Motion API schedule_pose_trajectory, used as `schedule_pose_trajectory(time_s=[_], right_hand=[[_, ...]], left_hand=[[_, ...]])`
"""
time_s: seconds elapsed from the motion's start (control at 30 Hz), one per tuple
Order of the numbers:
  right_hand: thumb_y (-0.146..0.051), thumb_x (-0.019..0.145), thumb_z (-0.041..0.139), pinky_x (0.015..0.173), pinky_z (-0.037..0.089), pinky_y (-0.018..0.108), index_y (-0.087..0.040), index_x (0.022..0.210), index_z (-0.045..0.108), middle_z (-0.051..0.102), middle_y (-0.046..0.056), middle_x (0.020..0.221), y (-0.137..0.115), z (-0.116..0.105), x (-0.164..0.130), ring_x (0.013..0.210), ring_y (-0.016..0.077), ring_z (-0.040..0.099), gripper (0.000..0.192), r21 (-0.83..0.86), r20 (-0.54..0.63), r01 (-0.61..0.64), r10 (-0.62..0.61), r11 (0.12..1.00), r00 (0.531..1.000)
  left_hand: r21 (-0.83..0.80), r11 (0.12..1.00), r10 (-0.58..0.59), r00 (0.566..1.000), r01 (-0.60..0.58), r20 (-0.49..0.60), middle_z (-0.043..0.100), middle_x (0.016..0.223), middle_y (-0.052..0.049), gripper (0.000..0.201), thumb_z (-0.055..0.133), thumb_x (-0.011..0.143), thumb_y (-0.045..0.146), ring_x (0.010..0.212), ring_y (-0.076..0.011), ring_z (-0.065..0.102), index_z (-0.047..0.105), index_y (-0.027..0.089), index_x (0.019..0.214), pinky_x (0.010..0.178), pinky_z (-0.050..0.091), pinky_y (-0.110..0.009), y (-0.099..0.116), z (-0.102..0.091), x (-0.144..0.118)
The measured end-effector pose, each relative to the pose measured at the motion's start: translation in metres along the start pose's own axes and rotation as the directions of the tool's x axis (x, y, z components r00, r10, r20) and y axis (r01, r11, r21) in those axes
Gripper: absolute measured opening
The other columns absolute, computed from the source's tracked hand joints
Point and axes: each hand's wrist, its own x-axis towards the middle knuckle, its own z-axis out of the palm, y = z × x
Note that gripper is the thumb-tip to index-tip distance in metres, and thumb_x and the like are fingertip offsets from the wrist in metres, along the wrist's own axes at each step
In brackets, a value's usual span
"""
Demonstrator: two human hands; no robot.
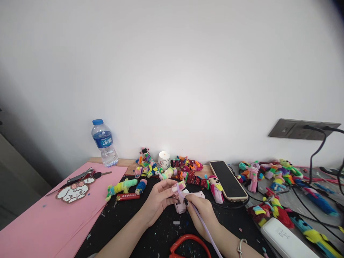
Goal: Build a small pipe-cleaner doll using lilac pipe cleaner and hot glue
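Pinched between the fingertips of my left hand (162, 199) is a small pipe-cleaner figure (182, 185) with pink and yellow on it. My right hand (201, 214) is closed on a lilac pipe cleaner (203, 226), whose one end meets the figure while the long tail runs toward the bottom edge. Both hands are close together above the black mat (158, 240). Under the fingers lies a pale pink object (181, 208), partly covered, so its kind is unclear. Red-handled scissors (189, 237) lie nearer to me.
Several colourful pipe-cleaner figures (193, 178) line the back around a white candle cup (164, 160). A phone (228, 181) and white power bank (287, 240) are on the right, among black cables. At left, pink paper (34, 222) carries keys; a water bottle (104, 143) stands behind.
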Motion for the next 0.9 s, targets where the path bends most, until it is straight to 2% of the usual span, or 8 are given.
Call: schedule_pose_trajectory(time_s=[0.53, 0.77, 0.9], right_hand=[[-0.014, 0.087, 0.034, 0.056, 0.042, 0.022, -0.018, 0.088, 0.053, 0.061, 0.003, 0.067, -0.0039, -0.0006, -0.0004, 0.057, 0.0140, 0.056, 0.020, 0.032, 0.067, -0.006, 0.004, 0.999, 0.998], [-0.014, 0.087, 0.033, 0.053, 0.038, 0.022, -0.019, 0.082, 0.050, 0.056, 0.001, 0.062, -0.0030, 0.0026, -0.0028, 0.053, 0.0135, 0.051, 0.018, 0.004, 0.060, -0.051, 0.051, 0.999, 0.997], [-0.015, 0.089, 0.032, 0.051, 0.035, 0.021, -0.019, 0.079, 0.047, 0.053, -0.001, 0.060, -0.0022, 0.0021, -0.0032, 0.051, 0.0123, 0.047, 0.019, 0.031, 0.094, -0.078, 0.075, 0.997, 0.993]], left_hand=[[-0.008, 0.999, -0.033, 0.999, 0.034, 0.021, 0.062, 0.069, -0.002, 0.022, 0.072, 0.071, 0.024, 0.061, -0.0096, 0.057, 0.065, 0.013, 0.090, 0.058, 0.047, -0.021, -0.0012, -0.0009, 0.0006], [-0.038, 0.998, -0.053, 0.998, 0.055, 0.037, 0.063, 0.070, -0.002, 0.019, 0.070, 0.073, 0.021, 0.059, -0.0085, 0.056, 0.066, 0.012, 0.090, 0.058, 0.047, -0.021, -0.0021, -0.0020, -0.0003], [-0.056, 0.995, -0.081, 0.995, 0.085, 0.062, 0.064, 0.073, -0.003, 0.019, 0.069, 0.074, 0.020, 0.061, -0.0089, 0.057, 0.067, 0.012, 0.091, 0.060, 0.048, -0.021, -0.0030, -0.0041, 0.0005]])
